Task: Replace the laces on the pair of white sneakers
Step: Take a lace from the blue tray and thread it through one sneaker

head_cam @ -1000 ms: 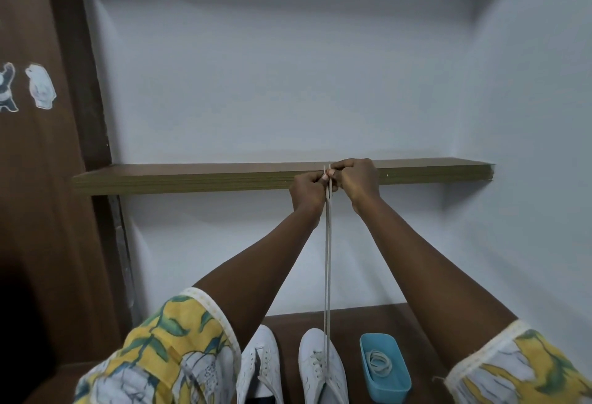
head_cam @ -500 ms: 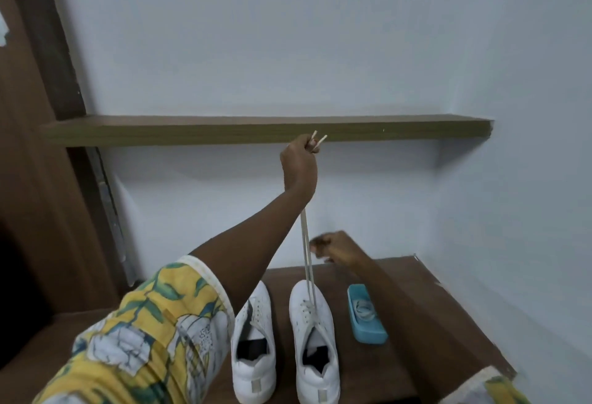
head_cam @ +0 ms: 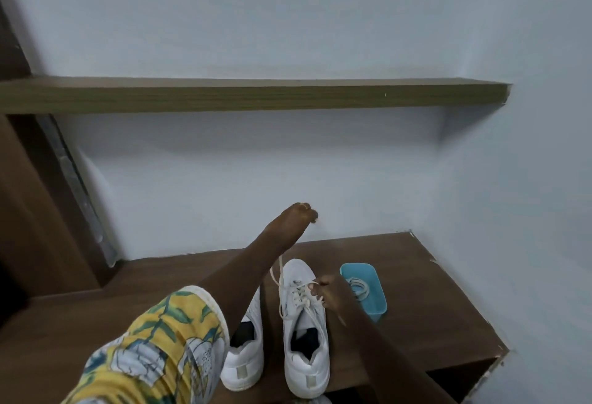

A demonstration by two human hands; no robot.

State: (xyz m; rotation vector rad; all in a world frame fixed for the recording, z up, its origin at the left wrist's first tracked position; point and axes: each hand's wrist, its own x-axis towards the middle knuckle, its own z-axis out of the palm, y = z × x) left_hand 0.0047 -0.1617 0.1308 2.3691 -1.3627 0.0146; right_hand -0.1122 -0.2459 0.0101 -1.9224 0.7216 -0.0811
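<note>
Left hand (head_cam: 299, 216) pinches the lace (head_cam: 281, 267) high; right hand (head_cam: 324, 293) below pinches a crossing on the sneaker (head_cam: 307, 370). An uneven pull could leave lopsided ends.

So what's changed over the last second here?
Right hand let go of the lace ends, dropped to the laced sneaker and now pinches a crossing. Left hand lowered, still gripping the lace, now slack. Other sneaker and blue tray unmoved.

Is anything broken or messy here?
Yes. The cabinet is chipped at its front right corner, where the edge looks ragged. The lace on the right sneaker is loose and untied. Nothing is spilled.
</note>
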